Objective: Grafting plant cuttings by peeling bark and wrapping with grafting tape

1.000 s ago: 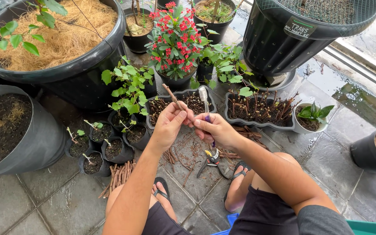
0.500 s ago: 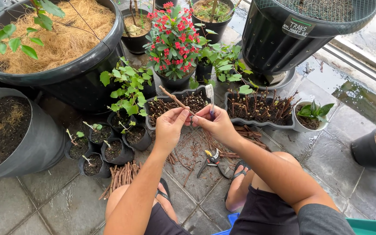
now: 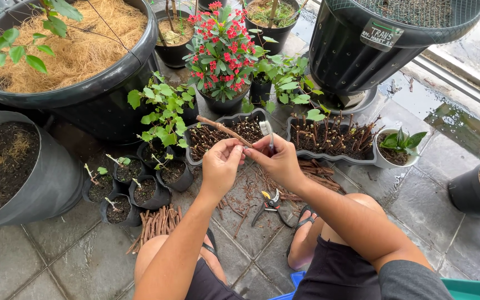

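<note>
Since 1.0 s ago, the cutting (image 3: 224,129) has tipped from steeply raised to a flatter slant, and both hands sit a little lower and closer. I read this as a turn of the stick under the tool for further work, not a release.

Left to right: 5 small black grow bags (image 3: 134,186) with seedlings stand beside my left hand (image 3: 221,165), whose fingers are pinched shut on the cutting's lower end. It points up-left over the black tray (image 3: 194,161) of stuck cuttings. My right hand (image 3: 278,159) touches the left, fingers closed round a slim pale-tipped tool (image 3: 268,133), kind unclear. Pruning shears (image 3: 271,203) lie unmoved on the tiles below.
</note>
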